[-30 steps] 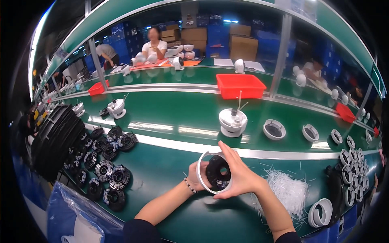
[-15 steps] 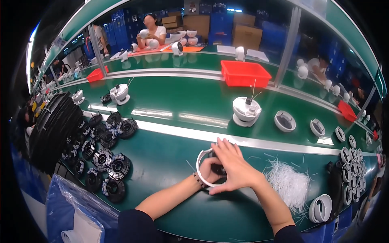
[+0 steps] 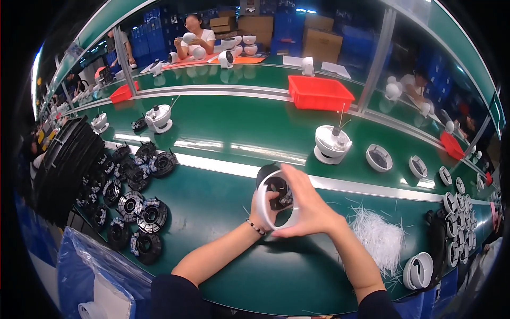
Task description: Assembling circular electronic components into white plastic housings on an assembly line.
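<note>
A: Near edge first. What've we got?

B: Toward the R end of the green worktop (image 3: 212, 199), near edge, a loose white shell (image 3: 418, 271). Then our hands, mid-worktop, above the surface.

A: Hand status?

B: Our R hand (image 3: 313, 210) is curled round a white ring (image 3: 261, 204), fingers on top, thumb below. Our L hand (image 3: 258, 210) grips a black part (image 3: 281, 187), thumb showing thru the ring.

A: So how far along are we?

B: Approx. halfway on this pc, we'd judge: both parts are together in hand, but prob. not seated. Can't confirm; our fingers hide the joint.

A: And what's left?

B: Plenty. Black discs (image 3: 151, 215) lie loose by the L end, more white shells (image 3: 457, 228) stand grouped by the R end. Pile of clear strips (image 3: 378, 239) between them & our R arm, loose.

A: Past the far edge?

B: Beyond the metal strip (image 3: 228, 166), a white bowl w/ dark insert (image 3: 379, 158) looks further along, & a wired white unit (image 3: 332, 144) further again, imo.
</note>
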{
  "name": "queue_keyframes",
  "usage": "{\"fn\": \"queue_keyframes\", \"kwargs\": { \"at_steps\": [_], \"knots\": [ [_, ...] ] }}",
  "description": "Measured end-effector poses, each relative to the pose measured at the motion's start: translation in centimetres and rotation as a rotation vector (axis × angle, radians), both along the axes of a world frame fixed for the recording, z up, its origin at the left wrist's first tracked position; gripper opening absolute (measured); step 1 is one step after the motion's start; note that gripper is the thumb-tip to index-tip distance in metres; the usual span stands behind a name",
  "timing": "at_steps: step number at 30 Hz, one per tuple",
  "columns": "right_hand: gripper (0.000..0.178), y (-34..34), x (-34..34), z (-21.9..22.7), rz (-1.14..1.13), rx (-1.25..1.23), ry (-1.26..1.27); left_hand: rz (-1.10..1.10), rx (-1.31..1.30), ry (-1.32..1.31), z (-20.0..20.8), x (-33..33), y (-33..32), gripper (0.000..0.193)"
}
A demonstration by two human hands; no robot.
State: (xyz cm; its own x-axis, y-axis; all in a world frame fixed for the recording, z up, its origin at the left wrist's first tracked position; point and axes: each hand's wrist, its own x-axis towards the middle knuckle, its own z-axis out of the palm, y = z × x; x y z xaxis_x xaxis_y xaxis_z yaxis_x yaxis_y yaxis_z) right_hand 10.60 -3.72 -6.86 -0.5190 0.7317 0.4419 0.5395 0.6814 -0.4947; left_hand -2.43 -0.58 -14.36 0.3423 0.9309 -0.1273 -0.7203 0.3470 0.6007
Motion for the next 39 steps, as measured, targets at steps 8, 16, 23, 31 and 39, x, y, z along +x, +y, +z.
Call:
{"fn": "queue_keyframes", "kwargs": {
  "at_steps": [8,16,23,31,39],
  "knots": [
    [0.105,2.0,2.7,-3.9,-0.219,-0.341,0.636,0.025,0.02,-0.028,1.3,0.5,-1.1,0.036],
    [0.108,0.2,2.5,-1.9,-0.135,0.0,0.226,-0.436,0.07,-0.314,2.9,-0.8,0.2,0.082],
    [0.109,-1.1,1.0,-0.4,-0.216,0.198,-0.098,-0.54,-0.018,-0.25,3.7,-0.7,1.4,0.054],
    [0.1,-0.3,2.7,-1.9,-0.247,0.157,0.366,-0.268,0.057,-0.274,2.8,0.3,1.7,0.05],
    [0.087,0.7,1.3,-3.9,-0.329,-0.198,0.85,0.099,0.247,0.068,1.8,1.3,0.3,0.046]
  ]
}}
